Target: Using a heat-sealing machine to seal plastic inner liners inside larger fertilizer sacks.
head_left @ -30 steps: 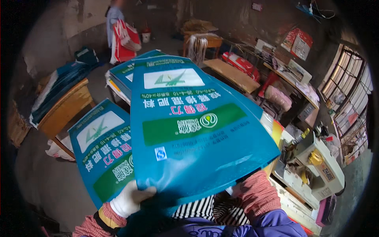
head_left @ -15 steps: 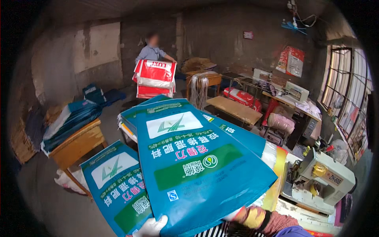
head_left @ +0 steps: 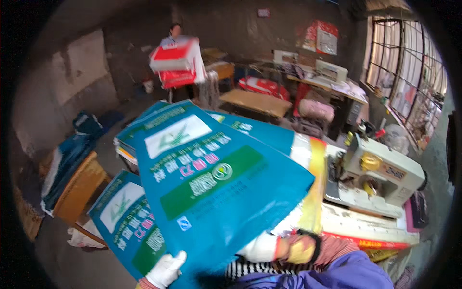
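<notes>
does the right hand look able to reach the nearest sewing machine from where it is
Probably yes: the nearest sewing machine stands to the right, nothing visibly blocking it, though the right hand is at the near edge of the teal bag.

The teal bag (head_left: 219,190) is smooth, glossy plastic — the gloves (head_left: 163,270), matt cloth — the low table (head_left: 255,102), wood.
</notes>
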A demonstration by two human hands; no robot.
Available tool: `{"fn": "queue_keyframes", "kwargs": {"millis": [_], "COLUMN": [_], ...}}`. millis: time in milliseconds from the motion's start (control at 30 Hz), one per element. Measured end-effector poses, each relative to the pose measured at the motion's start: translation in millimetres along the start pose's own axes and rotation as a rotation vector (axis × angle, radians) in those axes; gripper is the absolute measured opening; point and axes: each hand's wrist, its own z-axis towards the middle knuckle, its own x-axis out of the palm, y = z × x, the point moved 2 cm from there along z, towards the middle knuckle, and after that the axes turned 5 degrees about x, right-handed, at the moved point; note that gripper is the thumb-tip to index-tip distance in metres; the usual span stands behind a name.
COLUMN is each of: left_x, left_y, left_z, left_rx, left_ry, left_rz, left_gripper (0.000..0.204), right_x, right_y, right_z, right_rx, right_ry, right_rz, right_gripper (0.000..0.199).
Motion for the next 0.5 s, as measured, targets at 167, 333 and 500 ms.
{"fn": "queue_keyframes", "kwargs": {"millis": [167, 333, 500], "left_x": [13.5, 5.5, 6.1], "left_y": [46.5, 65.5, 64.8], "left_z": [7.2, 38.1, 24.2], "left_rx": [0.039, -0.021, -0.673], "left_ry": [-0.172, -0.283, -0.690], "left_rz": [0.104, 0.050, -0.615], "left_gripper": [0.056, 0.042, 0.044], "right_x": [-135.1, -145.4, -53.0], "right_y": [-53.9, -167.0, -164.3], "right_z": [-47.9, -50.8, -68.8], "right_rx": [0.266, 1.039, 0.988], "right_ry": [-0.027, -0.014, 0.196], "right_rz": [1.199, 0.295, 0.110], "right_gripper": [0.029, 0.042, 0.046]}}
